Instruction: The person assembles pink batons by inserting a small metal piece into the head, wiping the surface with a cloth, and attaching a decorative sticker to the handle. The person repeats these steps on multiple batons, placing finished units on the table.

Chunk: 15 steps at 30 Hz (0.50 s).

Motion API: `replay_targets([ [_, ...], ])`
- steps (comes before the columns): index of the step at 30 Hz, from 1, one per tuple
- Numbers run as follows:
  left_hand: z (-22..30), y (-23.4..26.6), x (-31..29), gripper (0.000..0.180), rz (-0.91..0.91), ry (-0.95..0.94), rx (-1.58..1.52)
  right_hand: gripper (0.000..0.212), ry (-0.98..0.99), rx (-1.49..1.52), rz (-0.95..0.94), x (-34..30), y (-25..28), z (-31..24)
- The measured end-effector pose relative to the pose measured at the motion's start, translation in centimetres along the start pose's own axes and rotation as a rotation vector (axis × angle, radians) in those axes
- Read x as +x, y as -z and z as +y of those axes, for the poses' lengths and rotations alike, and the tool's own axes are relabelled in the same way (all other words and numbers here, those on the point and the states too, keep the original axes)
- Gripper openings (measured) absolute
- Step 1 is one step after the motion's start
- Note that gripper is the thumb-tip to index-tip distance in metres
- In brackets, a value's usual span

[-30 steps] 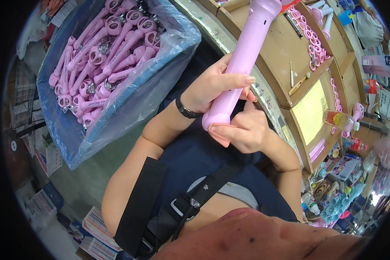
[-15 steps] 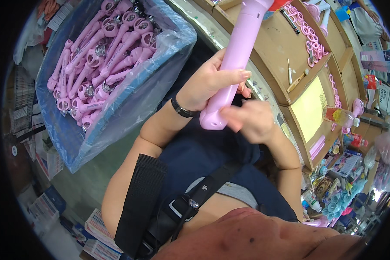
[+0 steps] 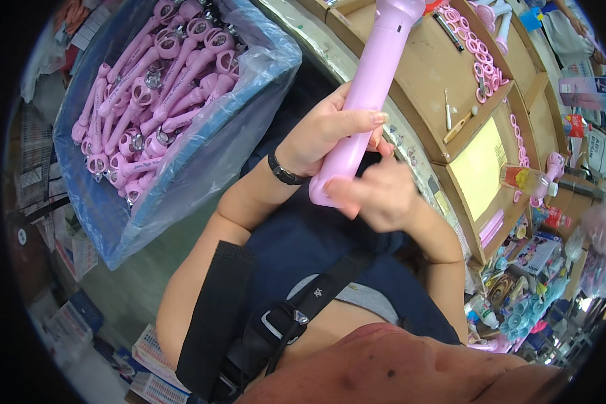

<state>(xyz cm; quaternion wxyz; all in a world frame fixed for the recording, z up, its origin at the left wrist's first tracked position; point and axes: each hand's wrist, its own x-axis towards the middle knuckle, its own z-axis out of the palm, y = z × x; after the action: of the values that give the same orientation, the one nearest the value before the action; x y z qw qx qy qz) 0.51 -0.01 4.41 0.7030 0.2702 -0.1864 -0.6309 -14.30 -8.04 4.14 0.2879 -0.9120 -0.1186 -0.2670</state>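
Background, head view: shallow brown cardboard tray [image 3: 417, 74] at right, blue plastic-lined bin [image 3: 209, 161] at left; between them, left hand [image 3: 323, 135] grasps the shaft of a tilted, glossy pink plastic wand [image 3: 370, 81]. Right hand [image 3: 380, 195] blurred at its lower end, pinch or mere touch cannot be told; judged step: finger work there, next calling for steady left grip. Hand room lies between tray and bin edges.

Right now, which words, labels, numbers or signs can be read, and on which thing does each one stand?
I leave readable wording uncopied.
Pink handles, upper left: small dark lettering.
White sack, far right: dark lettering.
Bottle label: too small to read.
Paper sheets, lower left: too small to read.
Held pink wand: no lettering visible.
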Motion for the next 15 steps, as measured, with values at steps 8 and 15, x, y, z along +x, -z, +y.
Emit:
replay_targets([
  [8, -0.6, 0.3, 0.1, 0.067, -0.108, -0.019, -0.14, 0.039, 0.194, 0.067, 0.034, 0.2, -0.7, 0.3],
  [15, -1.0, 0.7, 0.3, 0.074, -0.186, 0.005, -0.339, 0.037, 0.08, 0.095, 0.032, 0.0, -1.2, -0.2],
])
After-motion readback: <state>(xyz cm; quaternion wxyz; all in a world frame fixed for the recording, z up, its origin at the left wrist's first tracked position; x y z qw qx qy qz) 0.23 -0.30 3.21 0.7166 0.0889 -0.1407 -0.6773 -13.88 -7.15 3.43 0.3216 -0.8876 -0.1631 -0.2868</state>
